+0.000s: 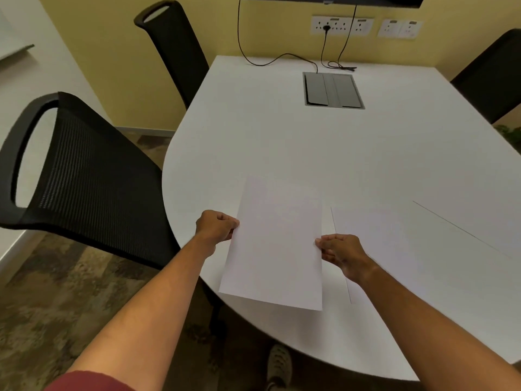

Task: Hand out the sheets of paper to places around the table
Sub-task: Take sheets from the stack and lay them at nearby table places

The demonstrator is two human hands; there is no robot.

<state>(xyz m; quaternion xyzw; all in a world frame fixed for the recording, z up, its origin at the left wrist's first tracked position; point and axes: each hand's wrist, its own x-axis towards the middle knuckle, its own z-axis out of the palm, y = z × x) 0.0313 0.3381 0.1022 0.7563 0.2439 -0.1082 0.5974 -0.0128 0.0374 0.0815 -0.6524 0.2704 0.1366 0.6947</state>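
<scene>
A white sheet of paper (277, 244) is held over the near left part of the white table (282, 142), its near edge hanging past the table rim. My left hand (215, 227) pinches its left edge and my right hand (339, 251) pinches its right edge. More white paper (408, 244) lies flat on the table to the right, under my right wrist; its edges are faint against the tabletop.
A black mesh chair (84, 176) stands at the table's left, a second one (174, 46) farther back, a third (493, 74) at the far right. A grey cable box (332, 90) sits in the tabletop, with black cables (282, 56) running to wall sockets (341, 25).
</scene>
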